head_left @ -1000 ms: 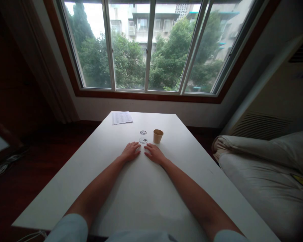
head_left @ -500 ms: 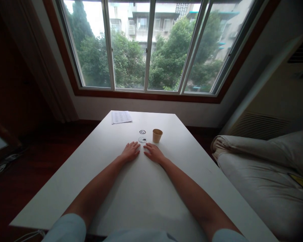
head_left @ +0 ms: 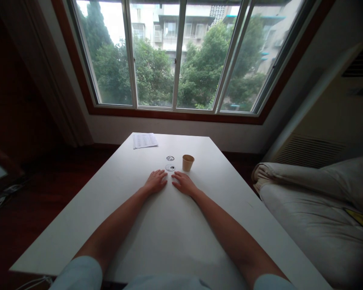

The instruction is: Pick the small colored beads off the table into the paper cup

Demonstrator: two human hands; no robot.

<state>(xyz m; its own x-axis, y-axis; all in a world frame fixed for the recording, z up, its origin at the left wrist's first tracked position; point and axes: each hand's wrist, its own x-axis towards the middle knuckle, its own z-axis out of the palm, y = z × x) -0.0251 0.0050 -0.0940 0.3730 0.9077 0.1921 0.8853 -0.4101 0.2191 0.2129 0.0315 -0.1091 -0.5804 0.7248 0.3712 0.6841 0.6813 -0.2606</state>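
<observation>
My left hand [head_left: 156,181] lies flat on the white table [head_left: 175,233], palm down with its fingers apart. Palm down beside it, my right hand [head_left: 183,183] also rests with fingers spread and nothing in them. Just beyond the right fingertips stands an upright brown paper cup [head_left: 188,163], apart from the hand. Between the hands and a little farther off is a round, dark-rimmed mark or flat disc [head_left: 170,167]. Behind it lies a smaller round one [head_left: 170,158]; I cannot tell whether these are printed or loose.
Papers [head_left: 145,140] lie at the table's far left corner. A sofa with a pale cover [head_left: 305,213] is close along the right side. Beyond the table is a wide window [head_left: 175,56]. White cables [head_left: 6,195] lie on the dark floor at left.
</observation>
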